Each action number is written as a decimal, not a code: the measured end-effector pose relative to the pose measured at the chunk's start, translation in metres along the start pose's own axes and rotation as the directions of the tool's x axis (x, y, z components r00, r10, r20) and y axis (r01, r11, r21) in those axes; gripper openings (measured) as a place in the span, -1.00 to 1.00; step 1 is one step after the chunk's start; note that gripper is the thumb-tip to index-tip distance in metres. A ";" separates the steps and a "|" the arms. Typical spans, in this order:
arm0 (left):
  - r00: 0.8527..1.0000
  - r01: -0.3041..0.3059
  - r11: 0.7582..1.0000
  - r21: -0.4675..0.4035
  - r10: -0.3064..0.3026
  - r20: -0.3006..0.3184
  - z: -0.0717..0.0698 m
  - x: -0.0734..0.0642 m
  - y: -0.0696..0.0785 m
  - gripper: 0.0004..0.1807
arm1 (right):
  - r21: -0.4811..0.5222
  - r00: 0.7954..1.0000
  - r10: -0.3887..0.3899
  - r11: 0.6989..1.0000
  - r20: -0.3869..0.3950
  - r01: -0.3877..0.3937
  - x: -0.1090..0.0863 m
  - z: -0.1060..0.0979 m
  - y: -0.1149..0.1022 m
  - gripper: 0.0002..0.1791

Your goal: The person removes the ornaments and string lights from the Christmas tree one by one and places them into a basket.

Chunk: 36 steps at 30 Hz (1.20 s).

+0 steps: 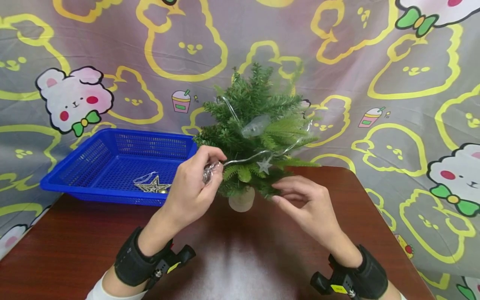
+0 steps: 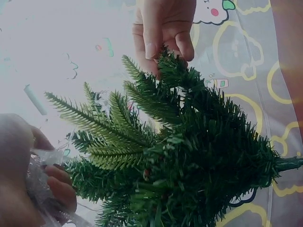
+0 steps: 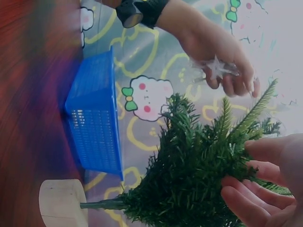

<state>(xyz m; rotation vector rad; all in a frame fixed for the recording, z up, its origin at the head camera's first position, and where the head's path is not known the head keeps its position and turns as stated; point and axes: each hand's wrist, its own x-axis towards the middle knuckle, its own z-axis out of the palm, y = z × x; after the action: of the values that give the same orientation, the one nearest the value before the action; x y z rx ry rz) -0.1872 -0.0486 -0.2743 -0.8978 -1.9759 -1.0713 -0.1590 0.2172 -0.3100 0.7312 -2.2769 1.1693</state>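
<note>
A small artificial Christmas tree (image 1: 243,102) stands upright on a round pale base (image 1: 241,202). My left hand (image 1: 193,185), at the tree's left front, grips a bundled clear light string (image 2: 38,189). From it a strand runs across the front branches to the right, with a clear star (image 1: 264,166) on it. A translucent piece (image 1: 256,126) lies higher among the branches. At the lower right side, my right hand (image 1: 307,198) has its fingers loosely bent about a branch tip, thumb and fingertips apart. In the right wrist view, the bundle in my left hand shows another clear star (image 3: 216,67).
Left of the tree, a blue plastic basket (image 1: 101,191) sits on the brown table (image 1: 75,233). Inside it lie a gold star ornament (image 1: 154,184) with a loop and a small gold ball (image 1: 163,191). A patterned cloth (image 1: 131,50) hangs behind the table.
</note>
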 end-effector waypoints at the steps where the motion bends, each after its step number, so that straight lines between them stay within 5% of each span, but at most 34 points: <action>1: 1.000 0.006 1.000 0.010 -0.006 -0.002 0.000 0.000 0.000 -0.88 | 0.000 1.000 0.005 1.000 0.008 -0.005 0.000 0.000 -0.001 -0.71; 10: 0.999 0.039 0.998 0.042 -0.039 -0.015 -0.002 0.000 -0.001 -0.28 | -0.002 0.999 0.018 1.000 0.051 -0.018 0.000 -0.008 -0.010 -0.67; 23: 0.995 -0.001 1.000 0.028 0.003 -0.096 -0.003 0.004 -0.002 -0.77 | -0.077 0.993 0.011 0.997 -0.118 -0.021 0.006 -0.035 -0.001 -0.74; 31: 0.997 -0.012 0.999 0.033 0.014 -0.070 -0.002 0.004 -0.002 -0.90 | -0.060 0.967 0.119 0.989 -0.225 -0.135 0.022 -0.045 0.024 -0.79; 36: 0.999 -0.020 0.998 0.051 0.023 -0.045 -0.003 0.003 -0.001 -0.93 | -0.005 0.959 0.126 0.991 -0.254 -0.132 0.031 -0.043 0.038 -0.79</action>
<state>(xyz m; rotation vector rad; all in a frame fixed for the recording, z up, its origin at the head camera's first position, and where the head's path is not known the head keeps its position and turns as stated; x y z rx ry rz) -0.1887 -0.0508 -0.2714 -0.8581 -1.9428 -1.0161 -0.1995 0.2646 -0.2904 0.4021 -2.1431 1.2183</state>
